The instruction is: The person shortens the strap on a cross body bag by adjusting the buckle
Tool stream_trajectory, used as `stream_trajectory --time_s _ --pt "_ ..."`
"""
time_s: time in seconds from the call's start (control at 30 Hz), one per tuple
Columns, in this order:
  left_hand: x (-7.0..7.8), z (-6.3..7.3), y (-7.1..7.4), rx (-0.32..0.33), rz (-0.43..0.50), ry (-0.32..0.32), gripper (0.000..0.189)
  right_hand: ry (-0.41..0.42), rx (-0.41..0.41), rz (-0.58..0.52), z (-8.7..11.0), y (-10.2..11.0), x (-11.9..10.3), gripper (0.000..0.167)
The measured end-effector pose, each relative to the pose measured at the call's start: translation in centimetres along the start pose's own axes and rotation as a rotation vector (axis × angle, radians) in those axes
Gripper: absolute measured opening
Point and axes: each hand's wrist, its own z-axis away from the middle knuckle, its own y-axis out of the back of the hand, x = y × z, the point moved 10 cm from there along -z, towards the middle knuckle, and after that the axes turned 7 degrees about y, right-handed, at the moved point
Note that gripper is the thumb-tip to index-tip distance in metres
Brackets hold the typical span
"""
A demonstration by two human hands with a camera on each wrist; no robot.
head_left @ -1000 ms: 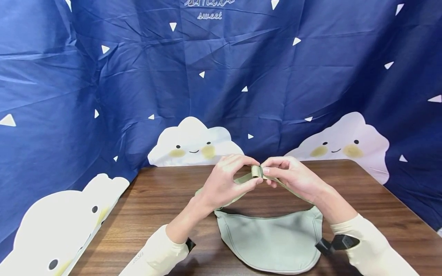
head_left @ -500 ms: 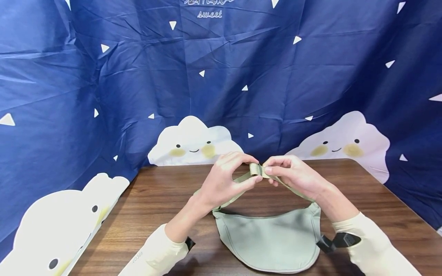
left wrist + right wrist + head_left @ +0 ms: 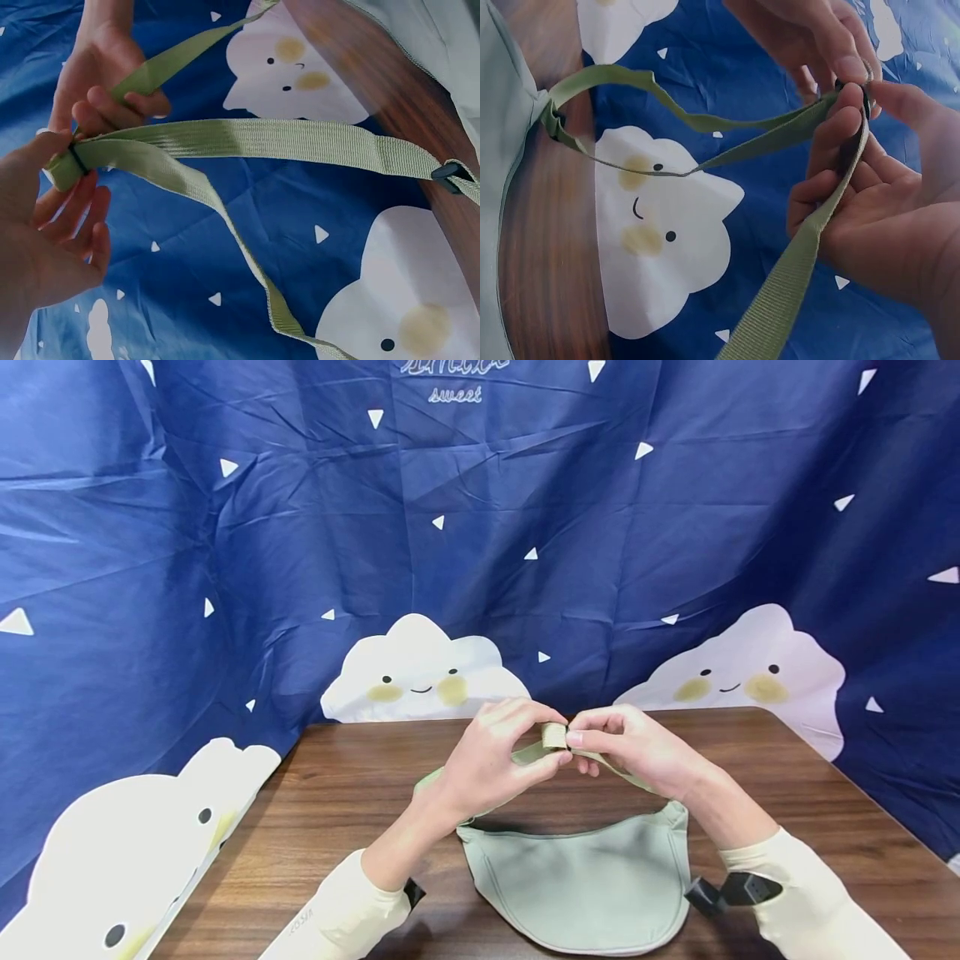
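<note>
Pinching the looped end of a green webbing strap (image 3: pixel 554 736), the left hand (image 3: pixel 491 760) seems to steady it for the right hand (image 3: pixel 637 745), whose thumb and fingers grip it at the dark slider (image 3: pixel 78 159). Both hold it raised, probably to give the webbing slack. Below them, between the forearms, the pale green crescent bag (image 3: pixel 581 885) rests on the wooden table (image 3: pixel 337 793), likely anchoring the strap; its contents are hidden.

Left fingers (image 3: pixel 94 217) pinch green strap (image 3: pixel 292 140) beside dark slider (image 3: pixel 77 159).
</note>
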Motion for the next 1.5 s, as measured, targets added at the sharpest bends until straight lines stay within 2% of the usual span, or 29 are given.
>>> stream_trajectory --time_s 0.2,0.33,0.63,0.83,0.93,1.03,1.13,1.33,1.43,1.5 --pt "-0.5 0.2 -0.3 -0.023 -0.013 0.034 0.041 0.013 0.004 -0.092 0.1 -0.1 -0.5 0.015" --pt "-0.6 0.1 -0.3 -0.021 0.006 0.052 0.038 0.03 0.013 -0.162 0.1 0.2 -0.9 0.02" --pt "-0.4 -0.2 -0.2 -0.023 -0.047 0.047 0.027 0.091 0.05 -0.325 0.1 0.8 -1.4 0.028" --pt "-0.7 -0.2 -0.6 -0.063 -0.053 0.062 0.021 0.17 0.052 -0.455 0.1 1.6 -1.9 0.032" --pt "-0.9 -0.2 -0.6 -0.08 -0.051 0.069 0.021 0.226 0.023 -0.496 0.2 2.0 -2.5 0.035" --pt "-1.1 -0.3 -0.4 -0.086 -0.053 0.062 0.021 0.247 0.022 -0.502 0.3 2.4 -2.7 0.036" --pt "-1.3 -0.2 -0.2 -0.088 -0.075 0.047 0.021 0.218 0.065 -0.432 0.2 2.6 -2.4 0.035" --pt "-1.2 -0.1 0.0 -0.066 -0.13 0.025 0.029 0.154 0.192 -0.18 0.3 2.9 -1.8 0.029" --pt "-1.0 -0.1 0.2 -0.028 -0.106 0.015 0.038 0.115 0.188 -0.039 0.2 2.3 -1.6 0.019" --pt "-0.7 -0.1 0.2 -0.007 -0.076 0.009 0.041 0.093 0.156 0.045 0.1 1.7 -1.5 0.014"
